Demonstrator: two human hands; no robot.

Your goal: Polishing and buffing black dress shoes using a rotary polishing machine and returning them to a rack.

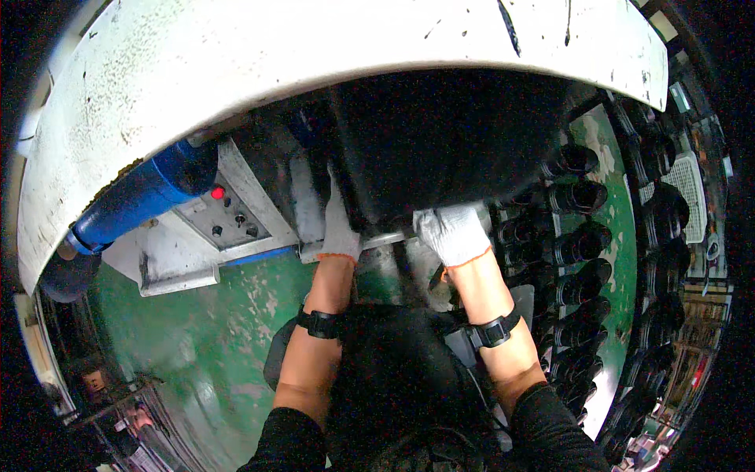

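Note:
Both my hands wear white gloves with orange cuffs and reach under a large white cover spotted with black. My left hand (340,226) is seen edge-on, its fingers stretched forward along the left side of a big dark block (440,149). At the block's near right corner is my right hand (458,234), its back toward me and its fingers out of sight. Deep shadow fills the space below the cover (354,39), so I cannot make out what the right fingers touch.
Left of my hands, a control panel (228,216) carries a red button and dark knobs beside a blue cylinder (130,200). Rows of black shoes (582,244) stand on racks at the right, near a white basket (686,197). The floor (197,338) is worn green.

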